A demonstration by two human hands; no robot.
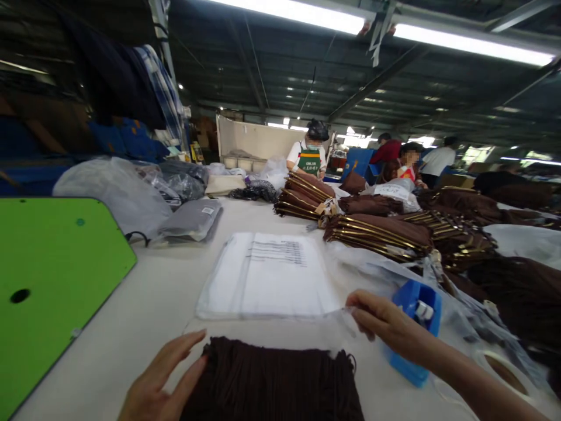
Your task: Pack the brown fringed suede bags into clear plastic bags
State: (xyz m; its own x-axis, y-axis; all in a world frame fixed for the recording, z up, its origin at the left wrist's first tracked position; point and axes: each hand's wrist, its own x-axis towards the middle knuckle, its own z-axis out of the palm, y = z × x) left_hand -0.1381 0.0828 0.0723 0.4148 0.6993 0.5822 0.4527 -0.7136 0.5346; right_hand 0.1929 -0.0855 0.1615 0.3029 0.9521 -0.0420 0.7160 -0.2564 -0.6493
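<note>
2 bare hands are held above a pale tabletop (pixel 153 304), with a dark brown fabric bundle (pixel 280 386) lying at the near edge of the view, partly cut off by it. The left hand (pixel 164 380) has thumb and fingers spread, the thumb at the bundle's left edge; whether it presses on the fabric cannot be told. The right hand (pixel 372 316), farther forward, pinches clear plastic film (pixel 344 321) between thumb and fingers. Just beyond the bundle lies 1 flat white stack (pixel 272 275) with dark printing. The right forearm passes across a blue bin (pixel 409 374). Brown pouches (pixel 377 234) with gold-coloured edges lie bundled farther off, and a green panel (pixel 65 280) fills the left side.
</note>
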